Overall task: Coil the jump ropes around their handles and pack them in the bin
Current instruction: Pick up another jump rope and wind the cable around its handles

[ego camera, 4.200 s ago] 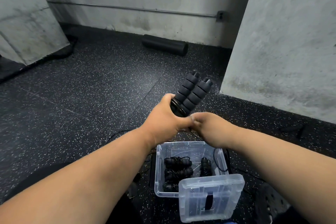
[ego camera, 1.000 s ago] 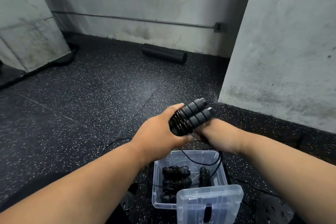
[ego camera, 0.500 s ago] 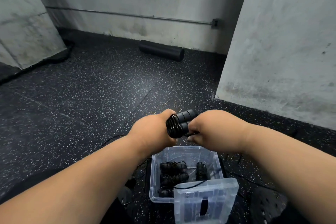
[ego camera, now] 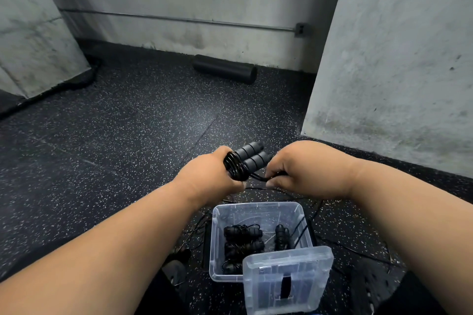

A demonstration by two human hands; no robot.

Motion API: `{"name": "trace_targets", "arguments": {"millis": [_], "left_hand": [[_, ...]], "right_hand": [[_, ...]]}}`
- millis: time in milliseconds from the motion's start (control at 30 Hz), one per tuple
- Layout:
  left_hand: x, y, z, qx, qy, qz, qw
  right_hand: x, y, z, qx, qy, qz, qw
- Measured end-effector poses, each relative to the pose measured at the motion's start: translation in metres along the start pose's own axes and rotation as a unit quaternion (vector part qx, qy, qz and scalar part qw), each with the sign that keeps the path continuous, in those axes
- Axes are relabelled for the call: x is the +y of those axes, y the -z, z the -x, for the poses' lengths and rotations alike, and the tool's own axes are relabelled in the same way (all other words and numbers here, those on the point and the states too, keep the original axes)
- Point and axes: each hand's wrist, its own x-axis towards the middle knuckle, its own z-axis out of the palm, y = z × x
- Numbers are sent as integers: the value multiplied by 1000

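My left hand [ego camera: 208,176] grips two black ribbed jump rope handles [ego camera: 252,155] held side by side, pointing up and to the right. Several turns of thin black rope [ego camera: 235,167] are coiled around their lower ends. Just right of the handles, my right hand [ego camera: 304,170] pinches the loose rope, which runs from the coil into its fingers. Below my hands a clear plastic bin [ego camera: 217,243] stands on the floor with several coiled jump ropes [ego camera: 243,234] inside.
The bin's clear lid [ego camera: 286,279] leans over its near right corner. Loose black rope [ego camera: 340,245] trails on the speckled rubber floor around the bin. A black foam roller [ego camera: 225,69] lies by the far wall. A concrete pillar [ego camera: 396,59] rises on the right.
The handles have tilted down from nearly upright, and more rope is wound around them. My right hand has come round from under the handles to their right side. The camera tilted slightly.
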Motion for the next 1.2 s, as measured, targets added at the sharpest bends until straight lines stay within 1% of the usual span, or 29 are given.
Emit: {"name": "trace_targets", "arguments": {"millis": [233,333,467,533,633,733,800,900,1000,1067,1200], "left_hand": [[-10,1,-4,-10,31,68,997],[-15,4,-5,-24,45,110,993],[-16,11,-4,-2,50,130,990],[-14,9,-3,6,46,100,994],[-7,-3,1,-14,31,24,999],[3,-18,9,-38,-17,-56,998],[9,-23,14,-60,-69,-84,992],[15,-21,20,-83,-174,-77,978],[22,-15,26,-79,-251,-40,964],[25,-16,28,-56,-273,-20,960],[28,-17,33,-32,-261,49,964]], "right_hand": [[1,-9,-2,2,-11,26,1000],[4,-11,-3,-1,-17,2,1000],[6,-10,-1,11,-31,-34,999],[3,-9,-2,20,-27,-41,999],[-10,-9,-4,12,8,-1,1000],[-20,-13,-5,-4,39,23,999],[-16,-11,-4,1,35,10,999],[-1,-6,-4,29,12,-47,998],[20,-8,-3,19,-27,-185,982],[31,-12,0,6,-56,-262,964],[43,-20,2,-8,-97,-373,923]]}}
